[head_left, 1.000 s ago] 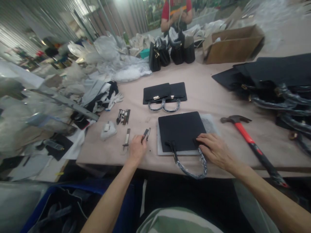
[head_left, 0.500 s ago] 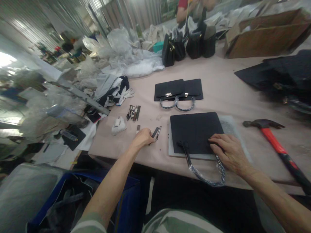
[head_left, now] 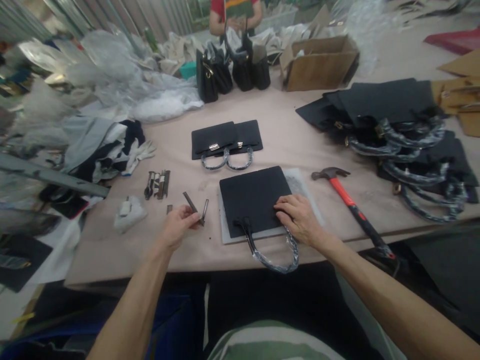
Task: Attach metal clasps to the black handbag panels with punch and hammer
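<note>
My left hand [head_left: 182,225] is closed, thumb and fingers pinching a flat dark metal bar [head_left: 190,201] at its lower end. Just beside it is a slim metal rod [head_left: 204,209]. A black bag panel [head_left: 255,197] lies on a pale slab [head_left: 305,187]. Its plastic-wrapped handle [head_left: 275,264] hangs toward the table's front edge. My right hand [head_left: 298,217] is closed on the panel's lower right part, fingers together on its surface, covering the handle's right end. Right of that hand lies a claw hammer [head_left: 347,200] with a red and black grip.
Two finished-looking black panels [head_left: 213,137] lie farther back. Metal tools [head_left: 157,185] and a small white bundle [head_left: 129,214] sit at left. Black bag pieces [head_left: 386,105] are piled at right. Black bags [head_left: 243,67] and a cardboard box [head_left: 320,62] stand behind; a person [head_left: 234,15] is beyond.
The view has swung right, showing more of the piled bag pieces. My left hand has tilted the metal bar, which now stands farther apart from the rod. My right hand stays on the panel.
</note>
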`<state>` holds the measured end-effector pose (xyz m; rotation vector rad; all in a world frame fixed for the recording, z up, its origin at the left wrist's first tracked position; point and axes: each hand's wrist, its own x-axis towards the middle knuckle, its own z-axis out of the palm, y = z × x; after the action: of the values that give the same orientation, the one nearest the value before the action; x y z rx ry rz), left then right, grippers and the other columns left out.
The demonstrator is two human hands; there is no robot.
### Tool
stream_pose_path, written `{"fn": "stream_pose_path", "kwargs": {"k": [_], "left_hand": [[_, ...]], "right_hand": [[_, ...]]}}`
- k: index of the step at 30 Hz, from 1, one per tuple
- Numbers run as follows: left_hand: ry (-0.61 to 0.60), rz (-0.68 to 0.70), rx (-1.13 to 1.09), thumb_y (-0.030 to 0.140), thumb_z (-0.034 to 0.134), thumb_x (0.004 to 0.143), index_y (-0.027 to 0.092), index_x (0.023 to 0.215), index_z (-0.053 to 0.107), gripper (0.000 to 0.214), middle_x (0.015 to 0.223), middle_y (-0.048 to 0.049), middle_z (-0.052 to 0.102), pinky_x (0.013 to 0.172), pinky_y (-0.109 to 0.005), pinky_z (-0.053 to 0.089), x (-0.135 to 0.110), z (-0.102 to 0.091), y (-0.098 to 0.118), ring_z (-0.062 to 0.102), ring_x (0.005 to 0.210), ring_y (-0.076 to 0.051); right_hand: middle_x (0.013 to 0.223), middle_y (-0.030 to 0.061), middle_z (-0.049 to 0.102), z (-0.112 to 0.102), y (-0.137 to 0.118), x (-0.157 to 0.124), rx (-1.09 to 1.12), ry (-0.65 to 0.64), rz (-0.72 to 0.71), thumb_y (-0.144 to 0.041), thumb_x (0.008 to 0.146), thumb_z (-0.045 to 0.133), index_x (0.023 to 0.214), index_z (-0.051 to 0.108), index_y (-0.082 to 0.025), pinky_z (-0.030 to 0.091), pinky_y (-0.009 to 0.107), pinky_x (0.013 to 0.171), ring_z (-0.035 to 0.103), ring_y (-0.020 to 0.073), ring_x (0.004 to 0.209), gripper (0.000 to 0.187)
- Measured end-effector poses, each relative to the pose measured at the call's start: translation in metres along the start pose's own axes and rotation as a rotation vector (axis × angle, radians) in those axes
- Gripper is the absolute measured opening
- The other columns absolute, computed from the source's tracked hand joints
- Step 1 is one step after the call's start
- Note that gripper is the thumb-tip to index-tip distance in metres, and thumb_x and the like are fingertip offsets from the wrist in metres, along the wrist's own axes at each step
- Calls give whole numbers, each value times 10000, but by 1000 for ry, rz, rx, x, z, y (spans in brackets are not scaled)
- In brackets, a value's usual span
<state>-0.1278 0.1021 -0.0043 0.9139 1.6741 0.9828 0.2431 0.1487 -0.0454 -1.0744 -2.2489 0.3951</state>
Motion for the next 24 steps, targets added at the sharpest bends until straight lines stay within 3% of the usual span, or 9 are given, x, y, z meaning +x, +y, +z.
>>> {"fn": "stream_pose_path", "kwargs": {"k": [5,11,15,24], "left_hand": [[-76,138,-248,389,892,644,122,914,649,452,819,-52,734,664,-273,597,-17,59,11,715,720,-168],[-136,149,-392,309,893,643,162,1053,633,507,829,-19,749,726,-316,616,-15,115,8,757,781,-199],[-162,218,-296,221,839,690,154,904,646,296,900,-56,776,832,-309,600,-13,131,5,748,860,-180],[-155,328,-38,225,728,851,164,982,685,151,1013,-79,770,818,-271,586,-25,143,5,730,920,-173]], "right_hand": [[1090,79,703,1,1,-2,11,19,-12,-260,987,520,1037,698,-197,410,448,904,593,243,1018,196],[1072,71,700,1,1,-2,46,49,-5,-252,997,510,1012,691,-198,404,442,896,595,231,1004,190],[1057,69,705,2,3,-3,74,71,6,-243,995,504,984,694,-196,411,441,875,595,227,980,196],[1038,100,683,4,5,-4,135,206,71,-203,960,533,958,687,-190,478,445,878,609,243,983,155]]}}
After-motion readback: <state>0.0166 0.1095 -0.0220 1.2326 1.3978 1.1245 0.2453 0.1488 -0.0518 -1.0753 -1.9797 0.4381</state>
